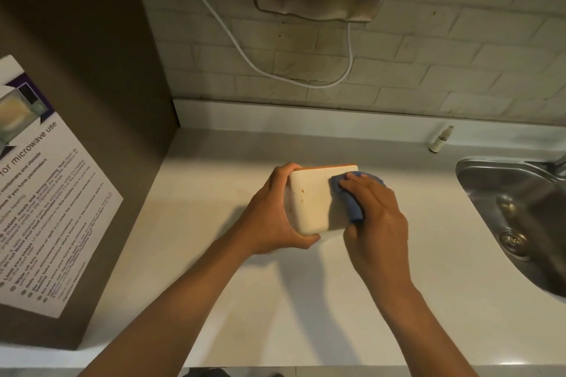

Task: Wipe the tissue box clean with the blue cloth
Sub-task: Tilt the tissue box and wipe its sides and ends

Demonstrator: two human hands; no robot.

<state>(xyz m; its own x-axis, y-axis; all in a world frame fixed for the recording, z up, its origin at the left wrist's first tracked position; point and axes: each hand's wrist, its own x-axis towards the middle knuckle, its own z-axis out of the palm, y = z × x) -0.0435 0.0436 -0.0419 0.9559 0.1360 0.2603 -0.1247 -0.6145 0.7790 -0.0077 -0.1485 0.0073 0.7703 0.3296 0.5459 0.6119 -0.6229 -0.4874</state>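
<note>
1. Counter [214,300]: pale and bare; the tissue box [312,202] was held at its centre, tilted up on edge.
2. Sink [520,208]: at 3 o'clock of the box, cut off by the frame edge.
3. Left hand [275,217]: curled around the box's 9 o'clock end, gripping it.
4. Right hand [375,217]: fingers flat, pressing the blue cloth [352,205] on the box's 3 o'clock side; cloth mostly hidden beneath.
5. Box: cream face, brownish specks near 9 o'clock, orange rim at 12.

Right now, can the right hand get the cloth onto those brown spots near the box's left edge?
Probably yes: the spots lie on bare box face left of the blue cloth, clear of the left hand.
</note>
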